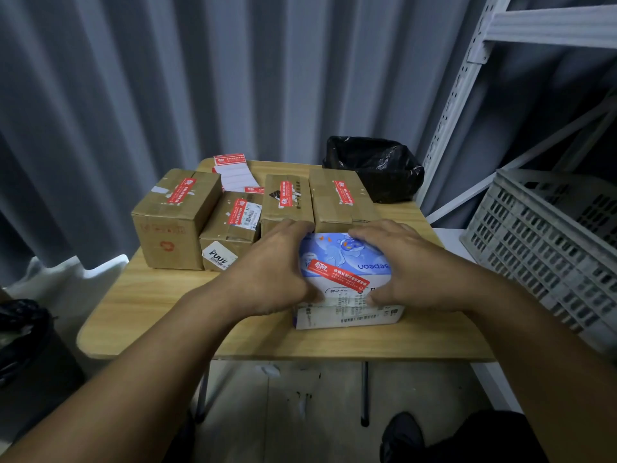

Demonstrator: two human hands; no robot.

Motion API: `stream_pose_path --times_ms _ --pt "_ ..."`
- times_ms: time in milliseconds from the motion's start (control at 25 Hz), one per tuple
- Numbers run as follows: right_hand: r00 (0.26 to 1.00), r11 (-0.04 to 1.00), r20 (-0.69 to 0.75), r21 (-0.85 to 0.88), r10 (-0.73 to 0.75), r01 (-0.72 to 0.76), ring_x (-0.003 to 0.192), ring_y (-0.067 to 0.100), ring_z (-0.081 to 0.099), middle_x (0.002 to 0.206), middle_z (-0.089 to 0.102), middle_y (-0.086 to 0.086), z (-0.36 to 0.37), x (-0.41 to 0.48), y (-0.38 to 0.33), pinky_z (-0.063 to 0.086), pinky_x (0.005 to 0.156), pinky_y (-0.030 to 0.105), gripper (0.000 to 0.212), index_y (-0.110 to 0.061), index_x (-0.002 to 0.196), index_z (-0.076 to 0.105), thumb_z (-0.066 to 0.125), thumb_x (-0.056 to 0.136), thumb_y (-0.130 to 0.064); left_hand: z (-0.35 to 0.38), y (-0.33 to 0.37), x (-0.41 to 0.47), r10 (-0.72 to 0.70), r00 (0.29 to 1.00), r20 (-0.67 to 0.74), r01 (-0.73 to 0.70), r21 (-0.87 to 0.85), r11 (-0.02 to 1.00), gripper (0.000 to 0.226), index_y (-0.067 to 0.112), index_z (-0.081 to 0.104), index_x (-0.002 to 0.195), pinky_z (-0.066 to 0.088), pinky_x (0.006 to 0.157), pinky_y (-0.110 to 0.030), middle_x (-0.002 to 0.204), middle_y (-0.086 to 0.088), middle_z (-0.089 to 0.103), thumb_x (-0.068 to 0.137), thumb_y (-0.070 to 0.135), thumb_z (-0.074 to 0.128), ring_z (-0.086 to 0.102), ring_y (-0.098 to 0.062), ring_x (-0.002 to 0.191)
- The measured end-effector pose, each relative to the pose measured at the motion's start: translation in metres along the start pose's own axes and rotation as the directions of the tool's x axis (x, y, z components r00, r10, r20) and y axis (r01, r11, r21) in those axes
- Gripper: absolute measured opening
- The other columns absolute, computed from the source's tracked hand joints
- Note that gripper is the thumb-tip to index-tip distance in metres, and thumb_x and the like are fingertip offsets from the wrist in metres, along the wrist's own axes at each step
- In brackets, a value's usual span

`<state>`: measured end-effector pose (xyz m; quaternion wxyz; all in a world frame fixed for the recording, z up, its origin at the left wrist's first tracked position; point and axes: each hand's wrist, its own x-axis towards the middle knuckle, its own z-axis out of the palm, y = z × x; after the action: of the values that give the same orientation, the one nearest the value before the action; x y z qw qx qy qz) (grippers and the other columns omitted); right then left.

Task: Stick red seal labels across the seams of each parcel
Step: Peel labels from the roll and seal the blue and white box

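Observation:
A blue-and-white parcel [345, 262] lies at the front right of the wooden table [147, 305], with a red seal label [340, 275] stuck slantwise across its top. My left hand [270, 272] grips its left side and my right hand [400, 265] its right side. Behind it stand several brown cardboard parcels, each with a red label on top: a big one at left [173, 222], a lower one [230, 225], and two at the back [287, 202] [340, 198]. A strip of spare red labels [232, 173] lies at the table's far edge.
A bin lined with a black bag [374, 165] stands behind the table. At the right is a grey plastic crate [547, 242] and a white metal shelf frame [467, 105]. Another black bag [23, 332] sits at the left. Grey curtains hang behind.

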<state>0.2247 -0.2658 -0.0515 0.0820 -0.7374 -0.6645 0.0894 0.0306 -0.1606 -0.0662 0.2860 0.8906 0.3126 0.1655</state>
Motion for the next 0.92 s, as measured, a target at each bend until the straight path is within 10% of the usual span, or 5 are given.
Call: stream_pose_path --times_ms 920 --pt "0.967 0.994 -0.244 0.089 0.078 -0.058 0.15 0.014 0.014 0.162 0.013 -0.003 -0.024 -0.016 -0.005 0.012 0.117 0.02 0.117 -0.025 0.157 0.017 0.09 0.066 -0.029 -0.013 0.006 -0.012 -0.228 0.973 0.019 0.226 -0.244 0.943 0.1 0.021 0.047 0.142 0.053 0.095 -0.034 0.122 0.004 0.061 0.056 0.037 0.095 0.063 -0.014 0.105"
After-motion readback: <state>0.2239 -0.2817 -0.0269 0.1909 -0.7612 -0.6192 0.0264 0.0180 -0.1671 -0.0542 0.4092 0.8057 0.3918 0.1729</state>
